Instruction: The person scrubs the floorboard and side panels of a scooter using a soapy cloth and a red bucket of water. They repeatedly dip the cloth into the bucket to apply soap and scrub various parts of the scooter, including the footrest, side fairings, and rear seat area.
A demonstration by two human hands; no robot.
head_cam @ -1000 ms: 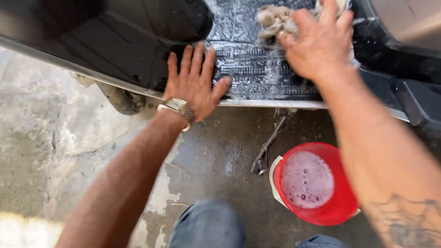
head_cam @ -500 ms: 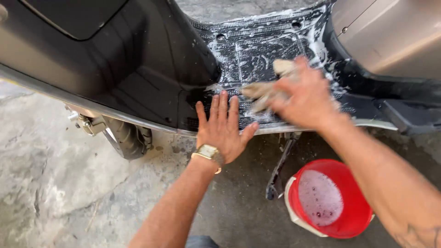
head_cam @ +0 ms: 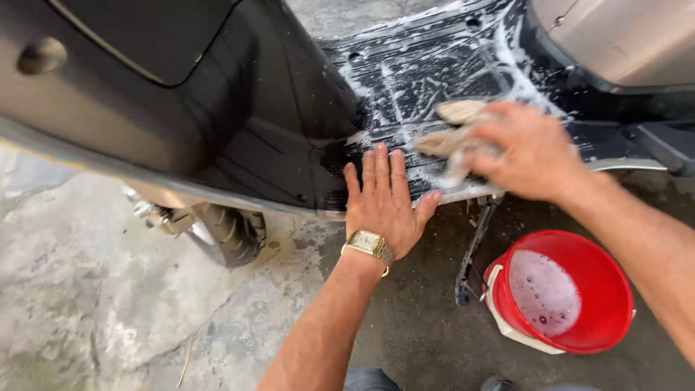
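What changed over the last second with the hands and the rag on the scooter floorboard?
The right hand drew the soapy rag from the far side of the floorboard toward its near edge, now close to the left hand. The view also shifted, showing more of the front wheel. Unchanged: rag still gripped, left hand still flat on the floorboard edge, red bucket of suds still on the ground.

Wet ribbed black plastic footboard (soapy), limp cloth rag, glossy red plastic bucket — rough concrete floor
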